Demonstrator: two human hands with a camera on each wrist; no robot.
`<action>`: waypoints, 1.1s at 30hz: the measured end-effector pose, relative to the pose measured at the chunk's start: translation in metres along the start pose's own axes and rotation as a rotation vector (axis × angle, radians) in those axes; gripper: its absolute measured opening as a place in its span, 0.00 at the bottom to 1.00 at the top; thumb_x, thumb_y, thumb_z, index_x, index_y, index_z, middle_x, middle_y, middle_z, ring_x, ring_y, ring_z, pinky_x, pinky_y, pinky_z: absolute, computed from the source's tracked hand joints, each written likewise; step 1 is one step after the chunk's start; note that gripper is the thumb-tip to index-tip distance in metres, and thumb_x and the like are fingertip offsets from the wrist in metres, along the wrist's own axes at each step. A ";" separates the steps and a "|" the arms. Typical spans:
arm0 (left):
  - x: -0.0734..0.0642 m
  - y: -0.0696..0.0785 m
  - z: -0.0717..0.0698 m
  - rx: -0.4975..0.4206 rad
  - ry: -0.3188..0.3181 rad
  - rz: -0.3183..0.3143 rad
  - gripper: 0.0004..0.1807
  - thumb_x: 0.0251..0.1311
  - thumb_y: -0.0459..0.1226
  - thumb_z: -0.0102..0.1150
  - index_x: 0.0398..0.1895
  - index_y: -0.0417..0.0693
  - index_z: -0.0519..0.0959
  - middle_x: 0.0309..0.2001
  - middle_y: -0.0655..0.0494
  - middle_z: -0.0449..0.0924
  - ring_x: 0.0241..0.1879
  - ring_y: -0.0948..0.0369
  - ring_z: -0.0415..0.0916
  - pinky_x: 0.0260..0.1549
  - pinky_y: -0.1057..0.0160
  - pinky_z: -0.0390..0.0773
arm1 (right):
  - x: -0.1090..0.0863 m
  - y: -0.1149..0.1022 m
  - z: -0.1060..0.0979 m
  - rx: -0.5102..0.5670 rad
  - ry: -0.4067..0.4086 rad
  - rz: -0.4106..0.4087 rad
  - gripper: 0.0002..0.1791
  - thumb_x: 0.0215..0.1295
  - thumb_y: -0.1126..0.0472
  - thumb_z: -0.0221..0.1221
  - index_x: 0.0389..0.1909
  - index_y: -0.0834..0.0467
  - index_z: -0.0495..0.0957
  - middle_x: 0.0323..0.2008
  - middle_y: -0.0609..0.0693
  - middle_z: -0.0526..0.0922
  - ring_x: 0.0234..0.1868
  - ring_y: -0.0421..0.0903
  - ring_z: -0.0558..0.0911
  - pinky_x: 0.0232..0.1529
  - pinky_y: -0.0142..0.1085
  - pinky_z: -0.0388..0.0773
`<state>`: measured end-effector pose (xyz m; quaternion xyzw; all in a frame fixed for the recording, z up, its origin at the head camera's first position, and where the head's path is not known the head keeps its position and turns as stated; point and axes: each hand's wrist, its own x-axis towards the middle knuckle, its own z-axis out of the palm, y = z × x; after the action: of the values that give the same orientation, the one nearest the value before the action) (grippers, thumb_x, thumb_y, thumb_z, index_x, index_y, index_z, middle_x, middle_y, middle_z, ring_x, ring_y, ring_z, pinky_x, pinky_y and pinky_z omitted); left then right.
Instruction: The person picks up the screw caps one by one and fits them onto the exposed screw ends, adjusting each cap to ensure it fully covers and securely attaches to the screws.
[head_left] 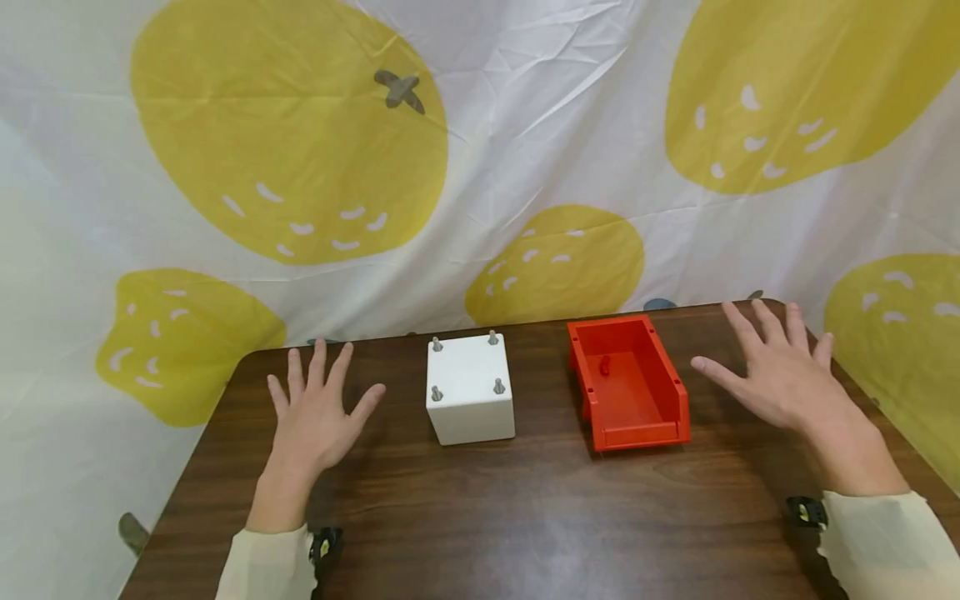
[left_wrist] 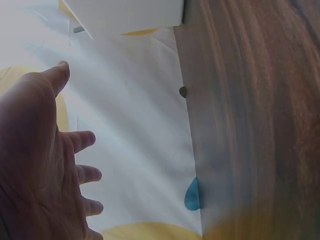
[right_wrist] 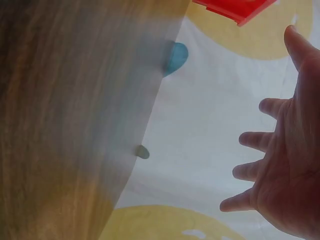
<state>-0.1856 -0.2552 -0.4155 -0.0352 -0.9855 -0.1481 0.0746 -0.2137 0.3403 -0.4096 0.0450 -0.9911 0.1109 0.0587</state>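
Note:
My left hand (head_left: 315, 421), fingers spread and holding nothing, hovers over the left part of the table. To its right stands a white block (head_left: 471, 383) with a metal bolt (head_left: 437, 393) sticking up at each top corner. Further right is a red open-front bin (head_left: 630, 383), with a small red piece (head_left: 604, 365) lying inside. My right hand (head_left: 795, 383) is held out to the right of the bin, fingers spread, apart from it. In the left wrist view the block (left_wrist: 130, 15) shows at the top; in the right wrist view a corner of the bin (right_wrist: 232, 9) does.
The dark wood-grain table (head_left: 525, 517) has rounded far corners. A white cloth (head_left: 525, 150) printed with yellow fruit hangs right behind it and along both sides. Black wrist cameras (head_left: 325, 546) sit at my pale sleeves.

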 end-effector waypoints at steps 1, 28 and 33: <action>0.000 0.000 0.000 -0.003 -0.003 -0.001 0.51 0.73 0.73 0.38 0.88 0.54 0.48 0.86 0.37 0.34 0.81 0.33 0.20 0.70 0.21 0.21 | 0.000 -0.001 -0.001 0.001 0.000 -0.002 0.58 0.71 0.22 0.49 0.87 0.51 0.38 0.81 0.73 0.42 0.78 0.81 0.32 0.61 0.88 0.28; 0.009 0.014 0.002 -0.113 0.020 0.045 0.48 0.76 0.70 0.41 0.84 0.46 0.58 0.82 0.35 0.50 0.81 0.32 0.39 0.74 0.24 0.43 | 0.007 -0.023 -0.016 -0.011 0.009 -0.104 0.57 0.71 0.23 0.51 0.87 0.55 0.46 0.80 0.73 0.48 0.78 0.79 0.40 0.68 0.83 0.34; 0.012 0.019 0.004 -0.160 0.023 0.059 0.48 0.76 0.69 0.41 0.83 0.45 0.60 0.81 0.36 0.55 0.80 0.34 0.45 0.74 0.27 0.50 | 0.009 -0.030 -0.018 -0.015 0.008 -0.131 0.57 0.70 0.22 0.52 0.86 0.55 0.49 0.80 0.72 0.50 0.78 0.78 0.42 0.70 0.80 0.37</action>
<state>-0.1958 -0.2357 -0.4117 -0.0685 -0.9682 -0.2246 0.0870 -0.2176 0.3145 -0.3842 0.1088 -0.9866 0.0996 0.0704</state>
